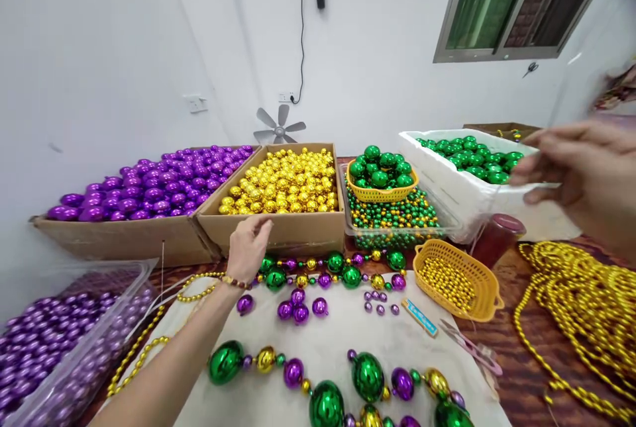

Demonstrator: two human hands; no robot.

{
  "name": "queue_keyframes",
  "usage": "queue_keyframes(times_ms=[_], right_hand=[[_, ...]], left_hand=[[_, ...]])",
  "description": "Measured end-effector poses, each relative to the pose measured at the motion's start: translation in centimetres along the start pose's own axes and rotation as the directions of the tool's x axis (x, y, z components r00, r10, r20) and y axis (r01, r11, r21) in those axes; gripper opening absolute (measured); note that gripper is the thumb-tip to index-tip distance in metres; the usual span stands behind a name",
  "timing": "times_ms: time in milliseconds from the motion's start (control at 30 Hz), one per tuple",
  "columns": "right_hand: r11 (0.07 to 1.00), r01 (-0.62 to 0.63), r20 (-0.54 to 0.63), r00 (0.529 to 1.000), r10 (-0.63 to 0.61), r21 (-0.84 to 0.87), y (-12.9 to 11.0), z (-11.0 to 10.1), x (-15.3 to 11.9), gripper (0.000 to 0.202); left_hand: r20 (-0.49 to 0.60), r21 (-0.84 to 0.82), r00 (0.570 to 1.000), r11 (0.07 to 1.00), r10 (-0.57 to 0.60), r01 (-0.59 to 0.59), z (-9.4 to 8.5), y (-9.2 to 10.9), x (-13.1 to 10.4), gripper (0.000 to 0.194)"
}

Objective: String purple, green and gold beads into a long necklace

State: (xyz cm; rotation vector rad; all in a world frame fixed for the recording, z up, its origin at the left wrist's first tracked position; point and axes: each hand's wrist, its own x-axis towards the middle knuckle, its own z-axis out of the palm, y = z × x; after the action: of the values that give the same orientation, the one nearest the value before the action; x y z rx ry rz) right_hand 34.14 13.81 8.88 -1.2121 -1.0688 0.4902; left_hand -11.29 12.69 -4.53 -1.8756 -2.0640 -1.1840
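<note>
My left hand (250,246), with a beaded bracelet at the wrist, is in front of the box of gold balls (283,179). Its fingers are bent and pressed together; whatever they hold is hidden. Raised at the right is my right hand (581,179), blurred, its fingers curled toward the thumb; I cannot make out what is between them. A strand of green, gold and purple beads (351,276) lies doubled on the white cloth (278,344), just right of my left hand. Loose purple balls (300,313) and small purple beads (380,308) lie nearer. Another big-bead strand (325,404) crosses the front.
Around the cloth stand a box of purple balls (119,235), a clear bin (136,288), a yellow basket (489,291) of gold beads, a dark red jar (497,238) and a white foam box (447,195). Scissors (477,351) and gold bead strings (591,321) lie right.
</note>
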Motion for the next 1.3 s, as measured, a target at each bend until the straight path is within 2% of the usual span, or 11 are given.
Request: queue_keyframes(times_ms=[67, 133, 400, 533, 700, 800, 867, 967, 1033, 1133, 1300], right_hand=[[0.999, -0.016, 0.318, 0.948, 0.0, 0.048, 2.5, 0.9, -2.0, 0.049], [0.991, -0.111, 0.438, 0.896, 0.071, 0.068, 5.7, 1.7, -4.8, 0.036], [0.864, -0.495, 0.635, 0.696, 0.334, 0.088, 13.7, 1.5, -15.1, 0.027], [0.806, -0.578, 0.615, 0.682, 0.395, 0.123, 15.1, 1.4, -18.1, 0.025], [0.802, -0.582, 0.589, 0.698, 0.406, 0.136, 15.7, 1.9, -20.9, 0.028], [0.793, -0.596, 0.615, 0.674, 0.41, 0.124, 15.6, 2.4, -22.0, 0.034], [0.785, -0.612, 0.611, 0.66, 0.437, 0.099, 15.5, 2.9, -22.7, 0.034], [0.78, -0.618, 0.589, 0.668, 0.454, 0.099, 15.3, 3.5, -23.7, 0.034], [0.796, -0.599, 0.579, 0.682, 0.447, 0.091, 15.3, 3.6, -24.3, 0.036], [0.836, -0.548, 0.58, 0.691, 0.431, 0.032, 15.3, 3.4, -24.9, 0.035], [0.883, -0.469, 0.602, 0.695, 0.393, -0.035, 15.0, 2.3, -25.4, 0.028]], left_hand=[[-0.017, 0.121, 1.0, 0.993, 0.016, -0.014, 0.3, -0.6, 3.3, 0.032], [0.039, 0.176, 0.999, 0.984, 0.005, -0.012, 1.1, -1.0, 6.1, 0.028], [0.298, 0.331, 0.928, 0.936, -0.224, 0.12, 5.4, -0.8, 12.4, 0.036], [0.276, 0.348, 0.91, 0.915, -0.308, 0.205, 5.7, -0.5, 12.8, 0.032], [0.101, 0.253, 0.973, 0.951, -0.21, 0.179, 4.7, 0.7, 11.3, 0.034], [-0.013, -0.138, 0.993, 0.983, -0.121, 0.118, 3.8, 3.1, 8.3, 0.04], [0.071, -0.57, 0.992, 0.811, -0.107, 0.129, 3.4, 5.2, 4.7, 0.04], [0.434, -0.813, 0.899, 0.407, -0.055, 0.417, 3.6, 8.0, -2.0, 0.038], [0.595, -0.784, 0.801, 0.17, -0.064, 0.597, 4.3, 8.9, -6.1, 0.035], [0.713, -0.701, 0.697, -0.08, -0.08, 0.708, 5.5, 9.1, -10.1, 0.023], [0.771, -0.625, 0.635, -0.237, -0.04, 0.744, 5.9, 9.4, -11.5, 0.02]])
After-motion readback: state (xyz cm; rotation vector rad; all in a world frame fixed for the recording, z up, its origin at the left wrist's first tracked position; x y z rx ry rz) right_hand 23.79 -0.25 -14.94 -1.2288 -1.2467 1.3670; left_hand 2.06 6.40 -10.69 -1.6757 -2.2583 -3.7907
